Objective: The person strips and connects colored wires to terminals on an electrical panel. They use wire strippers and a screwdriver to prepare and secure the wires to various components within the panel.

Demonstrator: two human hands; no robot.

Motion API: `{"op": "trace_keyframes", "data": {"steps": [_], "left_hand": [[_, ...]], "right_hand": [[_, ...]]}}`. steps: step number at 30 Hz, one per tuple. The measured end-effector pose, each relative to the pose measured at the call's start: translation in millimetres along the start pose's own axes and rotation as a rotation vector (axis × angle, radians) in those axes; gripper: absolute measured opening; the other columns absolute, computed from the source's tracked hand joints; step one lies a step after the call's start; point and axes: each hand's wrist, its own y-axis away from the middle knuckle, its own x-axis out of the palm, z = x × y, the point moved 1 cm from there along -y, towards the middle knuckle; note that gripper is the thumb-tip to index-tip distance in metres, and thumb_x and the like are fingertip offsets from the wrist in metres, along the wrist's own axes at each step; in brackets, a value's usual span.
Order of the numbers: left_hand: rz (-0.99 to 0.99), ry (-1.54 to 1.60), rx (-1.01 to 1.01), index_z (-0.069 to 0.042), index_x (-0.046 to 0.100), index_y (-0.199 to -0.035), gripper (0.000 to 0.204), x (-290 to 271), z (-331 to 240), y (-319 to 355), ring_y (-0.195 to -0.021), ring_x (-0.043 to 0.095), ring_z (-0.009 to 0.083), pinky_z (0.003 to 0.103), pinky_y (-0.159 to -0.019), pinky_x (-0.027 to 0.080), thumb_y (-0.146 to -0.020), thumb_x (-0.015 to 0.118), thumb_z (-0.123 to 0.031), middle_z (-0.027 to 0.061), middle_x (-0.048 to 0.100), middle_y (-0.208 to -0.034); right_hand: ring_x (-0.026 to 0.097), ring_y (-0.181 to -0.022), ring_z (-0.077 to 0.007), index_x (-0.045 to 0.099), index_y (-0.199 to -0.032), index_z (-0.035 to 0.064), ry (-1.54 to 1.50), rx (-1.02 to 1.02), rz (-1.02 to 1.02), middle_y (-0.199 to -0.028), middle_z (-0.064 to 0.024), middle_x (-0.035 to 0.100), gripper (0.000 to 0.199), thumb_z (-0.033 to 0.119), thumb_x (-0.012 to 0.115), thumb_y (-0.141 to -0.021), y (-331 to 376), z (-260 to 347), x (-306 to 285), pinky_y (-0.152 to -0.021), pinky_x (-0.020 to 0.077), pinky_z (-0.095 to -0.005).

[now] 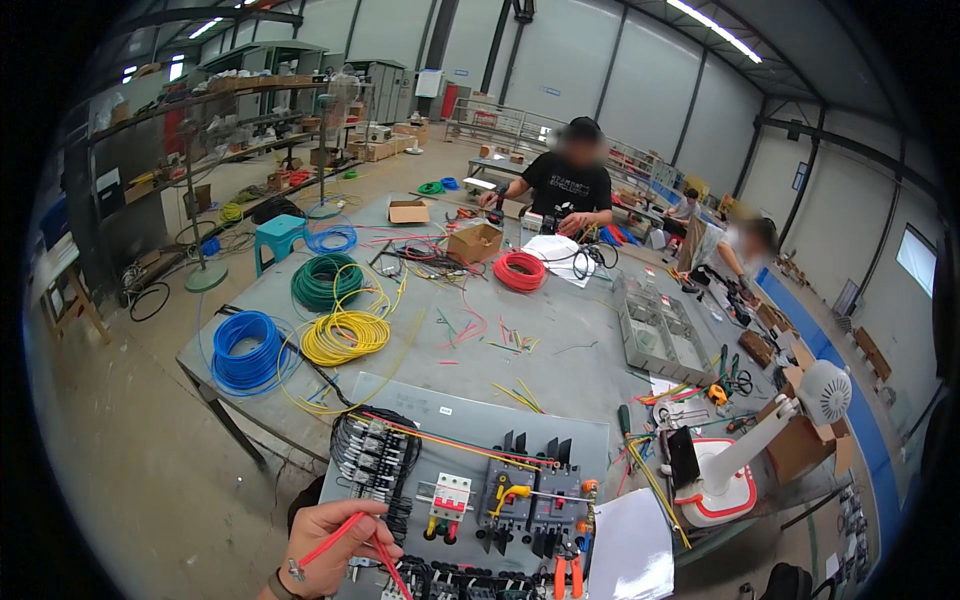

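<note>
Near left, your left hand pinches a red wire across its fingers; right hand out of view | right of it, panel: two dark breakers, one white breaker | grey table: one green coil, one yellow coil, one red coil | far: one co-worker, pale-walled hall

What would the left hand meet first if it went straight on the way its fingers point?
For the left hand, probably the black wires just beyond its fingers, then the white-and-red breaker. Its height is unclear from one view, so it might pass over the wires.
</note>
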Motion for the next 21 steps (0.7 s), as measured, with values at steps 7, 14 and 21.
{"op": "trace_keyframes", "data": {"steps": [7, 14, 21], "left_hand": [[-0.014, -0.133, -0.160, 0.009, 0.062, -0.128, 0.036, 23.9, 2.5, 13.0, -0.090, 0.077, 0.0309, 0.040, -0.079, 0.066, -0.103, 0.066, -0.016, 0.0187, 0.073, -0.097], [-0.019, 0.173, -0.282, 0.010, 0.063, -0.123, 0.025, 15.3, 22.2, 9.4, -0.097, 0.075, 0.0398, 0.047, -0.087, 0.065, -0.103, 0.062, -0.005, 0.0245, 0.074, -0.103], [-0.004, 0.116, -0.275, 0.010, 0.064, -0.123, 0.025, 20.4, 25.5, 5.5, -0.100, 0.075, 0.0409, 0.049, -0.089, 0.064, -0.103, 0.060, -0.006, 0.0238, 0.074, -0.104]], "right_hand": [[0.050, -0.052, -0.0055, 0.064, -0.133, -0.0013, -0.034, -0.090, -0.127, -0.080, -0.0038, 0.067, 0.031, 0.015, 0.053, -0.109, -15.9, 12.1, 7.3, -0.049, 0.0406, -0.0193], [0.048, -0.050, -0.0049, 0.065, -0.131, 0.0009, -0.048, -0.034, -0.138, -0.078, -0.0024, 0.066, 0.030, 0.018, 0.055, -0.109, -18.1, 13.1, -2.9, -0.046, 0.0377, -0.0191], [0.048, -0.050, -0.0042, 0.067, -0.130, 0.0025, -0.034, 0.039, -0.164, -0.076, -0.0003, 0.065, 0.029, 0.019, 0.056, -0.108, -15.4, 9.1, -10.9, -0.047, 0.0374, -0.0188]]}}
